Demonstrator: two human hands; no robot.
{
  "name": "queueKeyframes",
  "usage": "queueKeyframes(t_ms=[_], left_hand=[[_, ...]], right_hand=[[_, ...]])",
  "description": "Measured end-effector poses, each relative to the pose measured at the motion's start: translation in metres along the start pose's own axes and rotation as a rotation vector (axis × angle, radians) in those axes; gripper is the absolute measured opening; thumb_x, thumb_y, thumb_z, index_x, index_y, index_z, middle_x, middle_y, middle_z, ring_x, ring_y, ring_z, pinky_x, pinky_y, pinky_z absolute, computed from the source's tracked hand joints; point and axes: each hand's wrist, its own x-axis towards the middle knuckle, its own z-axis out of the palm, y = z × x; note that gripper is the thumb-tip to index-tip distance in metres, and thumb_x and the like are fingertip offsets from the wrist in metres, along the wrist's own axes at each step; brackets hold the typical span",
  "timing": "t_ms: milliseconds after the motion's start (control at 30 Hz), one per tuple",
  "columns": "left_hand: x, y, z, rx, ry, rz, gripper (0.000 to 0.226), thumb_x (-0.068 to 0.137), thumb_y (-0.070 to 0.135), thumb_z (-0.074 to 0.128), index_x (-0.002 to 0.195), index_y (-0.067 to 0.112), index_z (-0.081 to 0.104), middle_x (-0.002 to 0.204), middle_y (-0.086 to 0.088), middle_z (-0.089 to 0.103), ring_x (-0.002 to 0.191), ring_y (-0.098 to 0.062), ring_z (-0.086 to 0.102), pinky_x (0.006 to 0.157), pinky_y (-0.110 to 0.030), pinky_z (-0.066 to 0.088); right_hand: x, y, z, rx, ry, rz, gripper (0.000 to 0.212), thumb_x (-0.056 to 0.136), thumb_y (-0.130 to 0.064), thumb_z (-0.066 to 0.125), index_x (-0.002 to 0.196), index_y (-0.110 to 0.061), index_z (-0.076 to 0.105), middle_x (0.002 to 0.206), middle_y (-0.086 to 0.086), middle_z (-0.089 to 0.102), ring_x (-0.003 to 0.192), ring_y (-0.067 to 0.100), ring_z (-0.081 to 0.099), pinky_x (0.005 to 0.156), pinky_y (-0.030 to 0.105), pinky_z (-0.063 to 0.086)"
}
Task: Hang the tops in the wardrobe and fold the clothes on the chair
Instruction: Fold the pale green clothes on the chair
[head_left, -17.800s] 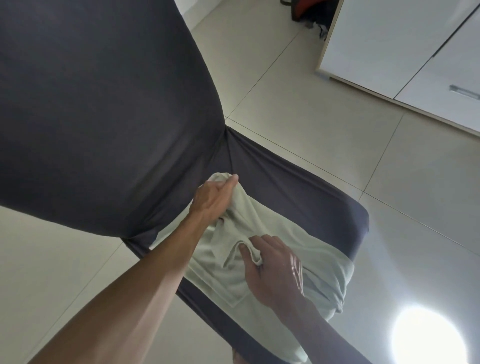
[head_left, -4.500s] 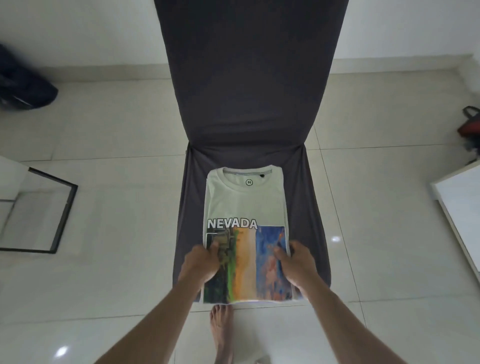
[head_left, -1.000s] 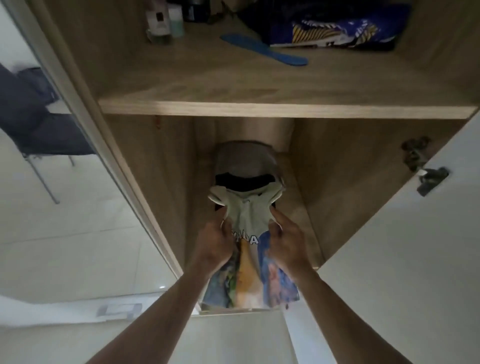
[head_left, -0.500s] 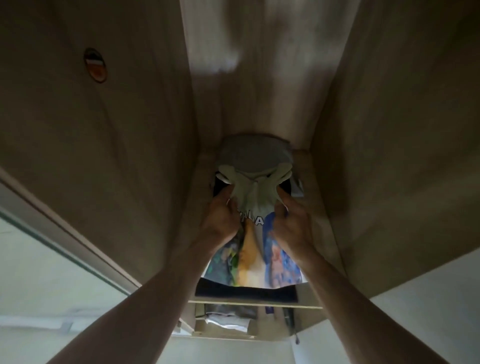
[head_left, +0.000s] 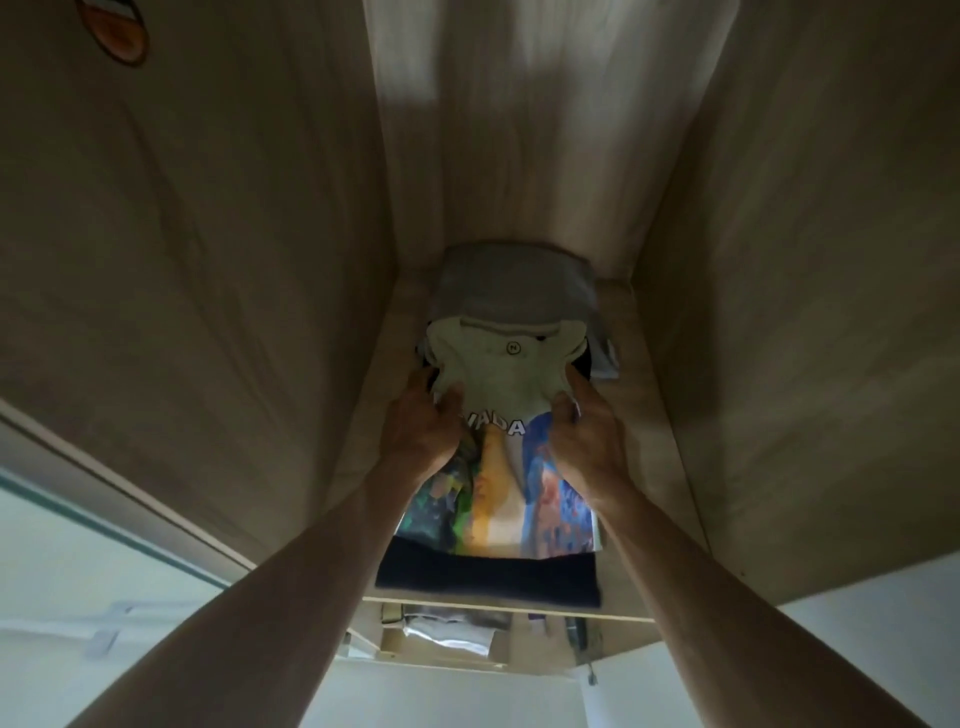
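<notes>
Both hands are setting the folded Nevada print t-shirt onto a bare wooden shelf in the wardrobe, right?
Not bare. The head view shows the folded Nevada print t-shirt, held by the left hand and right hand, going on top of a folded dark navy garment on the wooden shelf.

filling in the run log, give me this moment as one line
step: stowing folded t-shirt | left hand, right hand: grip its sides | under it: dark garment | place: wardrobe shelf
</notes>
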Motion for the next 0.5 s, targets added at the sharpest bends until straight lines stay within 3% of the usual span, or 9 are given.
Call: queueKeyframes(t_ms=[133,200,300,400,500], left_hand=[[-0.028,-0.016,-0.011,0.119,-0.051,-0.240,0.073,0.086,0.074,0.050,0.116,0.008,0.059,0.099,-0.008,0.068,0.087,-0.026,0.066,0.064,-0.027,0.042],[-0.043,-0.029,-0.010,0.134,-0.103,-0.234,0.060,0.089,0.070,0.051,0.097,0.012,0.064,0.089,-0.007,0.070,0.077,-0.023,0.065,0.059,-0.026,0.040],[-0.058,-0.031,-0.013,0.072,-0.004,-0.129,0.043,0.097,0.052,0.053,0.089,0.013,0.067,0.087,-0.011,0.074,0.073,-0.022,0.065,0.060,-0.025,0.040],[-0.057,-0.028,-0.021,0.090,0.083,-0.081,0.055,0.102,0.052,0.040,0.093,0.005,0.068,0.088,-0.019,0.070,0.086,-0.034,0.067,0.070,-0.033,0.047],[-0.054,-0.039,-0.028,0.177,0.054,-0.138,0.078,0.094,0.068,0.030,0.098,-0.002,0.066,0.096,-0.027,0.068,0.092,-0.039,0.066,0.077,-0.039,0.050]], right_hand=[[-0.029,0.024,-0.013,-0.057,-0.019,0.162,0.059,0.094,-0.061,0.052,0.145,-0.037,0.036,0.137,0.000,0.058,0.118,0.029,0.061,0.093,0.040,0.052],[-0.044,0.042,-0.015,-0.090,-0.025,0.226,0.039,0.086,-0.073,0.051,0.113,-0.045,0.050,0.119,0.002,0.067,0.103,0.027,0.068,0.087,0.048,0.056],[-0.051,0.038,-0.018,-0.128,0.020,0.133,0.033,0.097,-0.056,0.051,0.083,-0.026,0.058,0.085,0.002,0.067,0.082,0.024,0.068,0.072,0.039,0.054],[-0.046,0.019,-0.028,-0.176,0.087,0.070,0.027,0.103,-0.033,0.051,0.091,-0.011,0.062,0.083,0.004,0.064,0.081,0.025,0.063,0.065,0.030,0.040],[-0.046,0.018,-0.034,-0.137,0.087,0.165,0.023,0.102,-0.030,0.053,0.105,-0.008,0.060,0.093,0.005,0.064,0.087,0.023,0.062,0.069,0.031,0.046]])
